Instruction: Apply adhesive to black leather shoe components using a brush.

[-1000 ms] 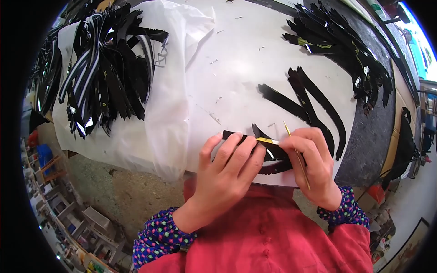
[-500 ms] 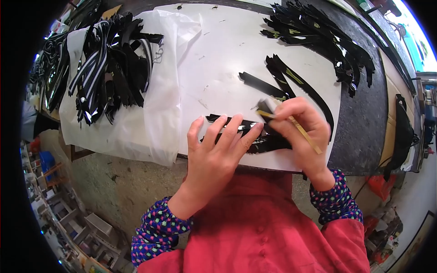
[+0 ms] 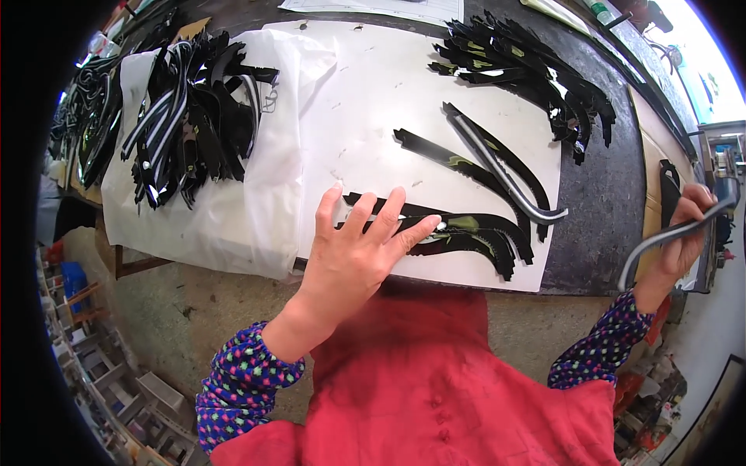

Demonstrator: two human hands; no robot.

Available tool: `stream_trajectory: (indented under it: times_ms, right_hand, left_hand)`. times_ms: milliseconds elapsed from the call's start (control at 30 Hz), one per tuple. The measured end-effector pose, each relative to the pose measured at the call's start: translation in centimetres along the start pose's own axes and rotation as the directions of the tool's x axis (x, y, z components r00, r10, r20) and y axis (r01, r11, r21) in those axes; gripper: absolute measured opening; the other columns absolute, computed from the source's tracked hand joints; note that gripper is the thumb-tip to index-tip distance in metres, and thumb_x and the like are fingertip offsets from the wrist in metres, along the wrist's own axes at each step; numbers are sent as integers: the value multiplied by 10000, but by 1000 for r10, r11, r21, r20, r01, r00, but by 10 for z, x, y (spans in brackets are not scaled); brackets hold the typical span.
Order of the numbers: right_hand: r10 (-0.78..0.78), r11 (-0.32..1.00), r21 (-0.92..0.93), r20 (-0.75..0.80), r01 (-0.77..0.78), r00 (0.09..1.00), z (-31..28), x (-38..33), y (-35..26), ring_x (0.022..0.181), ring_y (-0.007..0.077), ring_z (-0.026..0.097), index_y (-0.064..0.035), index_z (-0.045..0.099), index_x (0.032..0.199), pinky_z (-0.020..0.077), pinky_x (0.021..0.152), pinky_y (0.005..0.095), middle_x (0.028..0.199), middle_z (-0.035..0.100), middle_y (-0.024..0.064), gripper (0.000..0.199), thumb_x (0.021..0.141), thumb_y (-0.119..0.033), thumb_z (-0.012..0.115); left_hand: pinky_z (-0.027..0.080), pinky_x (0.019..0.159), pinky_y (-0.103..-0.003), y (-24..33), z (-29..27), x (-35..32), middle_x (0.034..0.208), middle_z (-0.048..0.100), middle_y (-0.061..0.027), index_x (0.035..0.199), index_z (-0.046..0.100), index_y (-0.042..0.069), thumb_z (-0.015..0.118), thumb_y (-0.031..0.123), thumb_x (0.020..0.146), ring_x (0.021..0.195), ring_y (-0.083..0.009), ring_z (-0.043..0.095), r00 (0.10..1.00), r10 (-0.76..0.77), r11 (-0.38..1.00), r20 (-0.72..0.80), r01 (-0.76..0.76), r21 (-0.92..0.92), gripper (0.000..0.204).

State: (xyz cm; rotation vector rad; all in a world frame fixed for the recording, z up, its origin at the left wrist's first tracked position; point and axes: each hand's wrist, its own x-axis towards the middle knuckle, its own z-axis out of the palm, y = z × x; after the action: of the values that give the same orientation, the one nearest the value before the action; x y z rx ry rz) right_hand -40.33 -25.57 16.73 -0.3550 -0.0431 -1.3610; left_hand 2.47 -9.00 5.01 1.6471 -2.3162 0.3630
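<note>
My left hand (image 3: pixel 350 245) lies flat with spread fingers on several curved black strips (image 3: pixel 474 225) at the board's front edge, its fingertips pressing their left ends. Yellow-green marks show on these strips. Past the board's right side, my right hand (image 3: pixel 684 233) is raised, its fingers closed on a curved black-and-grey strip (image 3: pixel 657 239). Between the hands and the far pile, more loose strips lie on the board: a black one (image 3: pixel 443 153) and one with a grey edge (image 3: pixel 497 172).
The white board (image 3: pixel 365 101) rests on a dark table (image 3: pixel 594 233). Black strips are heaped at its far right (image 3: pixel 528 74). At left, a bundle of black and grey-edged strips (image 3: pixel 190 116) lies on translucent white sheeting (image 3: pixel 272 210). A paper sheet (image 3: pixel 381 8) is at the far edge.
My right hand has moved from the strips far to the right and now holds a strip; the yellowish stick it held is out of sight. My left hand stays on the strips.
</note>
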Motion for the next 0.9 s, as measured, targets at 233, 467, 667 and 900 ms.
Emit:
stream_trajectory:
  times_ms: [233,467,667,900]
  right_hand:
    - [432,34,-999,6,-10,902,0,8,202,838,96,628,-24,682,958,519,783,236,937,645,28,158,830,53,735]
    - [542,-197,-979,-61,56,838,-29,8,257,881,172,643,11,672,944,513,768,272,945,655,77,114,852,45,731]
    - [376,-221,-927,206,303,903,-27,3,257,803,206,657,-17,714,1004,536,697,292,906,656,100,199,821,47,762]
    - [408,-304,-927,81,219,909,-24,-8,270,800,232,646,7,700,1037,532,671,307,957,634,129,198,849,51,742]
  left_hand:
    - [306,1097,-523,-14,-5,-1,1357,598,-22,1308,672,272,653,162,878,1171,-194,557,991,98,971,89,-75,-229,445]
    - [365,1030,-488,-13,-14,-4,1228,661,-66,1078,725,63,652,146,858,1110,-184,604,1000,-8,954,-29,-2,-300,246]
    - [342,1022,-489,-11,-4,5,1171,645,-43,1155,714,72,656,136,834,1042,-167,584,992,-117,943,-40,98,-317,332]
    - [309,1040,-511,-16,-1,10,1110,587,-6,1261,699,104,630,123,826,971,-143,537,986,-164,962,-2,159,-224,441]
